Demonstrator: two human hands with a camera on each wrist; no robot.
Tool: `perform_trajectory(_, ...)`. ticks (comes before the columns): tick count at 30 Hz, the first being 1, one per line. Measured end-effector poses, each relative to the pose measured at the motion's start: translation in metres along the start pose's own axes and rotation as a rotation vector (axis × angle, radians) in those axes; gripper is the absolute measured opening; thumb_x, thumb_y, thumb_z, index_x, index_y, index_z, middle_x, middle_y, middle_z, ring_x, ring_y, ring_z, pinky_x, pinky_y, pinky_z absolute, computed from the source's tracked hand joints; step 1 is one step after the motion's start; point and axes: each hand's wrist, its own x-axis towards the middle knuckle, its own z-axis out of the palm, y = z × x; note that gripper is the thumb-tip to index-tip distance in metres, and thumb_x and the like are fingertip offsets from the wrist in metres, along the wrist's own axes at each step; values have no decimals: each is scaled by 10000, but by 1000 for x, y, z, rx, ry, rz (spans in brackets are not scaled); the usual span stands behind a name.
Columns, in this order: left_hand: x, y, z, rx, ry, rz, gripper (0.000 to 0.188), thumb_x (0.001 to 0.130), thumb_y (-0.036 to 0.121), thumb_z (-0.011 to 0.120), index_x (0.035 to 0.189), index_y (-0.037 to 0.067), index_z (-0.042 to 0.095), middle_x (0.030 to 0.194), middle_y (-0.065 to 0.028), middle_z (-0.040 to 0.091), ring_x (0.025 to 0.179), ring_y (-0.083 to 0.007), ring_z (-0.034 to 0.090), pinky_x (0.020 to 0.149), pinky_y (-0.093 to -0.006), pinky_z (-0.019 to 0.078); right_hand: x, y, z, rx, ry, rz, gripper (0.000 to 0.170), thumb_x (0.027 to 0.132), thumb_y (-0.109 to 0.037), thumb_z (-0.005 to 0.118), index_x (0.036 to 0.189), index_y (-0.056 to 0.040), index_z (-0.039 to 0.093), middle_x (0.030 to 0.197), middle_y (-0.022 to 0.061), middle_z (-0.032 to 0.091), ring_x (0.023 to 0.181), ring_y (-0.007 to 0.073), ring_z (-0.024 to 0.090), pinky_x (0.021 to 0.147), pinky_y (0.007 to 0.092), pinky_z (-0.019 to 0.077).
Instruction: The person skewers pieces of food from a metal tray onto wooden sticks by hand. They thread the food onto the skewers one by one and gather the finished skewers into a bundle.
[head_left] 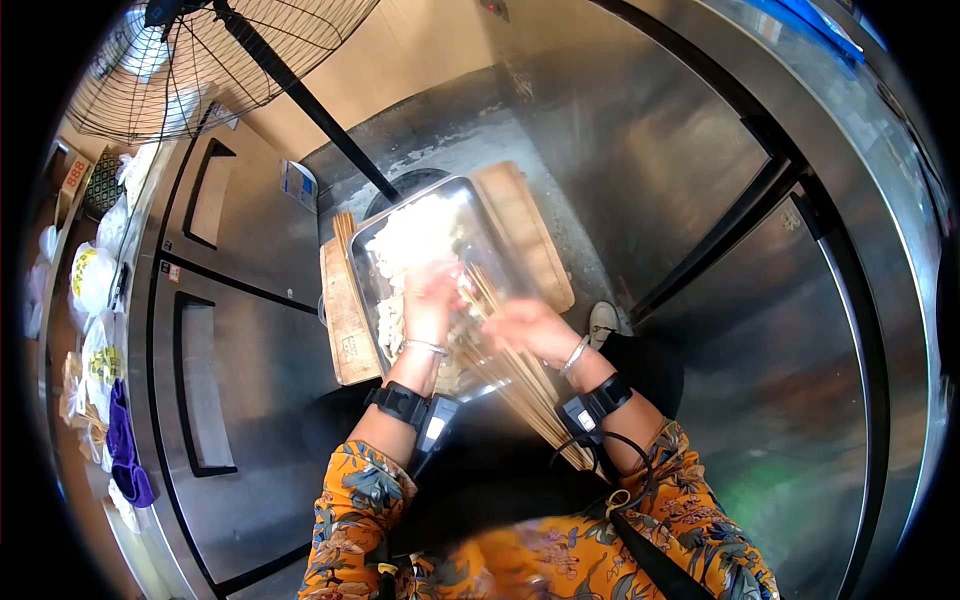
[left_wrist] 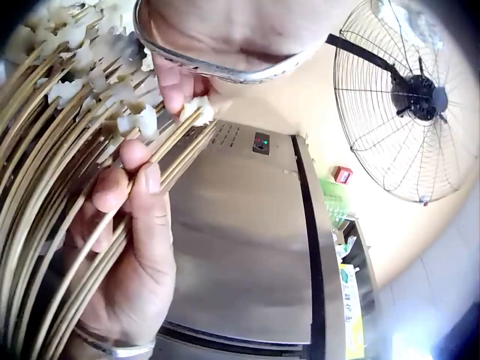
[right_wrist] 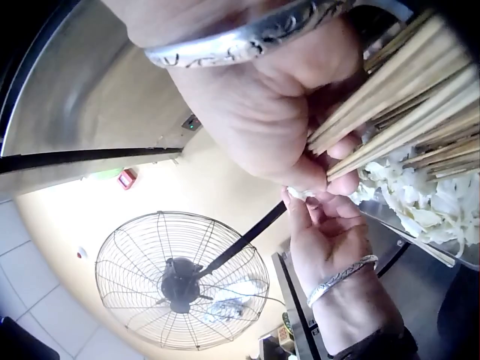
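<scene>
My left hand (head_left: 432,295) pinches a small white piece (left_wrist: 196,111), seen close up in the left wrist view. That piece touches the tip of a thin wooden skewer (left_wrist: 105,214) between the right thumb and fingers. A bundle of skewers (right_wrist: 405,94) lies in my right hand (head_left: 530,325), their other ends pointing back toward the body in the head view. Both hands are over a metal tray (head_left: 485,215) of white pieces (head_left: 390,325). More skewers with white pieces on them (left_wrist: 71,90) fill the left of the left wrist view.
Wooden boards (head_left: 350,340) show beside and under the tray. Steel cabinet doors (head_left: 235,400) stand to the left and right. A wire fan (head_left: 215,60) on a black pole rises behind the tray. A shoe (head_left: 603,322) is at the right, and bagged goods (head_left: 95,275) line the far left.
</scene>
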Motion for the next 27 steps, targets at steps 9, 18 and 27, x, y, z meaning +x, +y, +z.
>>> perform_trajectory(9,-10,4,-7,-197,-110,-398,228,858,120,546,1068,33,561,919,-54,631,791,-115,599,690,-223,493,-1,3,0,-41,25,13,119,835,-156,583,867,-60,646,665,-3,593,564,45,511,497,168,382)
perform_trajectory(18,-10,7,-1,-221,4,-169,233,829,61,575,1060,36,572,922,-49,625,819,-117,586,675,-219,493,0,2,-1,14,14,-35,97,825,-134,592,855,-58,644,663,-6,595,568,47,520,496,165,389)
perform_trajectory(27,-11,-2,7,-53,47,64,181,828,30,564,1003,7,605,935,-65,637,797,-96,586,671,-209,481,-2,0,0,48,33,2,92,820,-122,595,855,-47,638,670,-1,590,574,53,523,500,170,398)
